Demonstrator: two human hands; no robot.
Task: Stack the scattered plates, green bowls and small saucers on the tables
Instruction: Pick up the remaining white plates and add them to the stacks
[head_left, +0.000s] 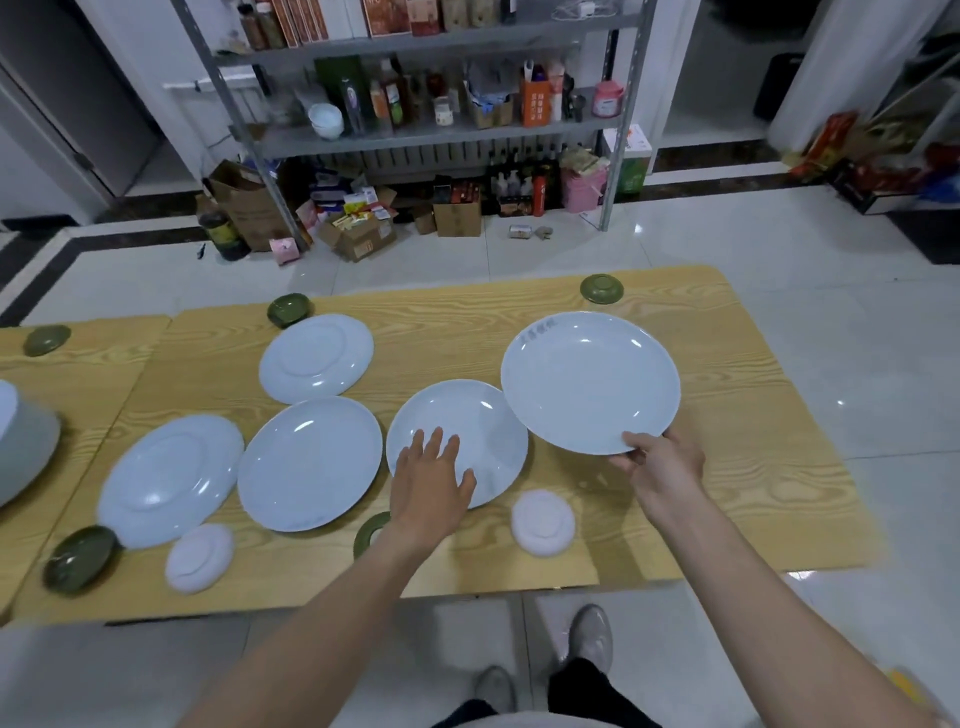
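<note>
My right hand (658, 464) grips the near rim of a large white plate (589, 382) and holds it tilted above the table, its left edge over another white plate (467, 421). My left hand (432, 480) lies flat and open on that second plate. Three more white plates sit to the left: one upright (310, 463) and two upside down (316, 357) (169, 480). Two small white saucers (543, 522) (199, 557) lie upside down near the front edge. Green bowls (79, 557) (290, 309) (601, 288) (47, 340) are scattered, and one green bowl (370, 531) is partly hidden under my left forearm.
Two wooden tables (727, 493) (31, 395) stand side by side. A large white bowl (23, 447) sits at the far left edge. Behind the tables is tiled floor, then a metal shelf (426, 135) with bottles and boxes around it. My feet (589, 636) are below the front edge.
</note>
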